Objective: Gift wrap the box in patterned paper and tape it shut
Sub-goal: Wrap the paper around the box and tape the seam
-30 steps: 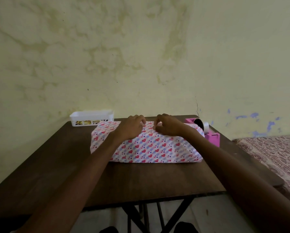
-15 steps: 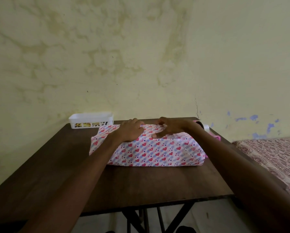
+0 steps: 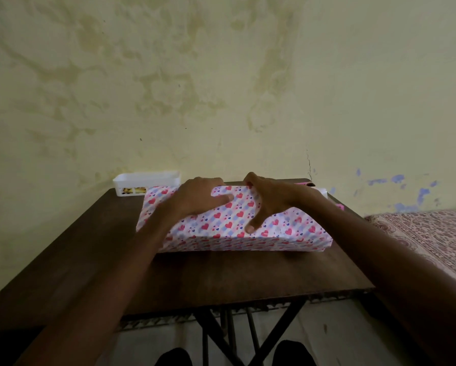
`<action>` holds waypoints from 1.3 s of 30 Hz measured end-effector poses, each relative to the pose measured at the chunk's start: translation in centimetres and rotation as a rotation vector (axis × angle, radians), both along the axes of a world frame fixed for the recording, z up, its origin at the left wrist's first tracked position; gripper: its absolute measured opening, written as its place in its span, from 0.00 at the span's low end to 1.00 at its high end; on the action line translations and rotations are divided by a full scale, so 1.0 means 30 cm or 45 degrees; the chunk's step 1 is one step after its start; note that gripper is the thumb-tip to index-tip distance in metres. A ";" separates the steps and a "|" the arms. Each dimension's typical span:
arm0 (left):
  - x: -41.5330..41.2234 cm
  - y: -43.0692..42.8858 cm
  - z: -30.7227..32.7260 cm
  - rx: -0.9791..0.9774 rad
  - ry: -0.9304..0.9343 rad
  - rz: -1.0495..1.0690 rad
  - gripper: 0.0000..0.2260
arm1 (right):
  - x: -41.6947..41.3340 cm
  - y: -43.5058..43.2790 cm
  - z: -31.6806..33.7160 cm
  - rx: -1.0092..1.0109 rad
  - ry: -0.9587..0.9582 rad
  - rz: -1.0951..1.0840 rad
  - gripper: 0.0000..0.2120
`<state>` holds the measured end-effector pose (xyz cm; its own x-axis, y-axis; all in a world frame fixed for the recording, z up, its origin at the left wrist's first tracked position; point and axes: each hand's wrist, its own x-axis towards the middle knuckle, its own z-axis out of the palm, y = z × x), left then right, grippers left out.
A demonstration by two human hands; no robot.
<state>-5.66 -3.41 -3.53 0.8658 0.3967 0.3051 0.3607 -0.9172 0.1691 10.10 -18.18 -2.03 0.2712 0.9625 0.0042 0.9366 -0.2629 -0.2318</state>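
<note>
Head view. White basket [image 3: 147,182] sits far left on the table [image 3: 221,281]. My left hand [image 3: 198,198] lies flat on the patterned paper [image 3: 295,228], fingertips hidden past the far edge. The box [image 3: 234,245] sits mid-table under both hands, long axis left-right. Right hand [image 3: 268,199] is spread wide, pressing. Tape dispenser [image 3: 339,206] peeks out far right, nearer that hand; I judge there is bare room on the near side.
</note>
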 end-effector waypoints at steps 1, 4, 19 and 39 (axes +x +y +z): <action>-0.023 -0.004 0.039 -0.110 0.131 -0.026 0.23 | -0.009 -0.007 0.001 -0.002 -0.003 0.006 0.48; -0.061 -0.009 0.101 -0.311 0.423 -0.094 0.30 | -0.034 -0.027 0.001 0.010 -0.064 0.013 0.50; -0.009 -0.053 -0.135 0.294 -0.011 0.057 0.27 | -0.027 -0.064 -0.212 0.394 -0.656 -0.039 0.36; 0.141 0.122 -0.007 -0.345 0.343 0.009 0.23 | 0.103 0.038 -0.054 0.220 -0.034 -0.032 0.10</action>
<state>-1.44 0.24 -3.74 0.8975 0.4382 -0.0501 0.4316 -0.8494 0.3036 13.18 -17.05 -3.66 0.2929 0.9396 0.1769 0.9366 -0.2448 -0.2507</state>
